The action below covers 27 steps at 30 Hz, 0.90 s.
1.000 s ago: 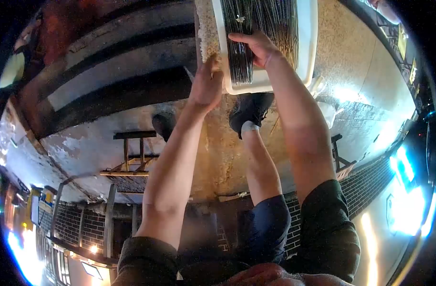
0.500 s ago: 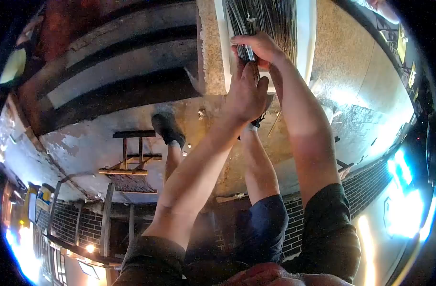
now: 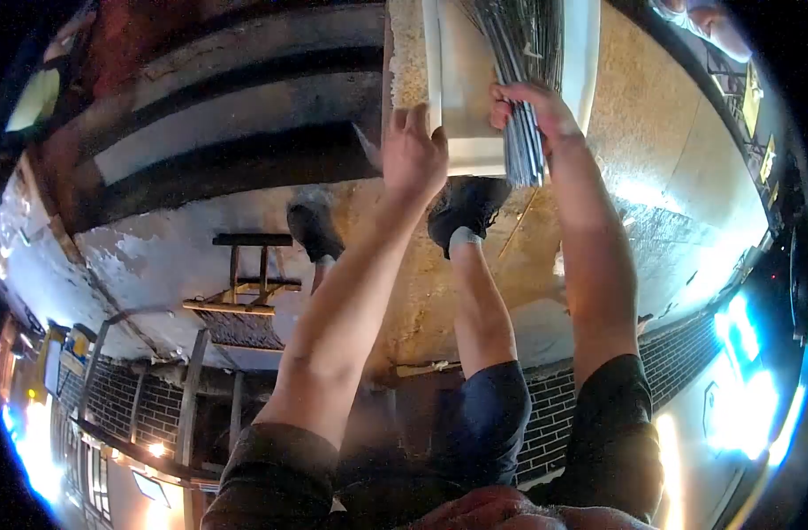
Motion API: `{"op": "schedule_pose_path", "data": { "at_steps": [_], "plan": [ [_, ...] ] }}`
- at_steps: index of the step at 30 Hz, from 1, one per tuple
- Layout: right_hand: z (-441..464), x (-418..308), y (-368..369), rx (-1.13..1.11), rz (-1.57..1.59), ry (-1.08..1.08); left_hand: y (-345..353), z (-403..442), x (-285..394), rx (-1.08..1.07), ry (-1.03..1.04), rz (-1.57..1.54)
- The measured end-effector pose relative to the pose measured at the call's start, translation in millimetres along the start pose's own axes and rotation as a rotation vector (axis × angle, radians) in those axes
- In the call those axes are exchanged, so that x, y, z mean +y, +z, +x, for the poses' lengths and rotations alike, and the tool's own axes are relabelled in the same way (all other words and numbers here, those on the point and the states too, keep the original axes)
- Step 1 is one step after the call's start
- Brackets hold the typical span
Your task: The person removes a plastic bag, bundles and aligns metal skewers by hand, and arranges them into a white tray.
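My right hand is closed around a bundle of thin metal skewers. Their pale, even ends stick out below my fist towards me, and the long dark shafts run away over a white tray. More dark skewers lie along the right side of the tray, partly merging with the bundle. My left hand is by the tray's near left corner, with thumb apart from the fingers and nothing visible in it. Whether it touches the rim I cannot tell.
A small wooden stool stands on the wet, worn floor to the left. My shoes are just below the tray. Dark curved steps or ledges fill the upper left. Part of another person shows at the top right.
My left hand has let go of the skewers and moved left and slightly down. My right hand has shifted right and down with the bundle, whose ends now show below the fist.
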State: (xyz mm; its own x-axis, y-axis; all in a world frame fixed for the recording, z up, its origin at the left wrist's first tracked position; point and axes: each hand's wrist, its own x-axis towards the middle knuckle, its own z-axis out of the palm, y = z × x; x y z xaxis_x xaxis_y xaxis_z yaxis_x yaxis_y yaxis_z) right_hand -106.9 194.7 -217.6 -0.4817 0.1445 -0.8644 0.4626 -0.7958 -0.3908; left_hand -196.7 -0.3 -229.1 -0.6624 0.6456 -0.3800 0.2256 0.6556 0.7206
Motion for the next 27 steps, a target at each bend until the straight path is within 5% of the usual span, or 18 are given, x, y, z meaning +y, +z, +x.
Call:
{"op": "schedule_pose_path", "data": {
  "at_steps": [2,6,12,15,17,25,27],
  "plan": [
    [-1,9,-20,-0.008,0.039,-0.008,-6,4,17,0.094,0.034,-0.008],
    [-20,2,-29,-0.193,0.231,0.012,19,12,35,-0.106,0.089,-0.170],
    [-31,-12,-56,-0.305,0.180,-0.050,100,95,30,-0.224,-0.203,-0.368],
    [-46,-19,-58,-0.168,0.138,-0.059,107,119,41,-0.201,-0.286,-0.782],
    [-49,-26,-66,-0.276,0.159,-0.054,113,140,42,-0.255,-0.344,-1.032],
    [-71,-32,-95,-0.235,0.158,-0.010,135,156,75,-0.480,-0.528,-0.962],
    [-74,-33,-99,-0.277,0.128,-0.004,142,157,60,-0.512,-0.380,-0.722]
  ]
}}
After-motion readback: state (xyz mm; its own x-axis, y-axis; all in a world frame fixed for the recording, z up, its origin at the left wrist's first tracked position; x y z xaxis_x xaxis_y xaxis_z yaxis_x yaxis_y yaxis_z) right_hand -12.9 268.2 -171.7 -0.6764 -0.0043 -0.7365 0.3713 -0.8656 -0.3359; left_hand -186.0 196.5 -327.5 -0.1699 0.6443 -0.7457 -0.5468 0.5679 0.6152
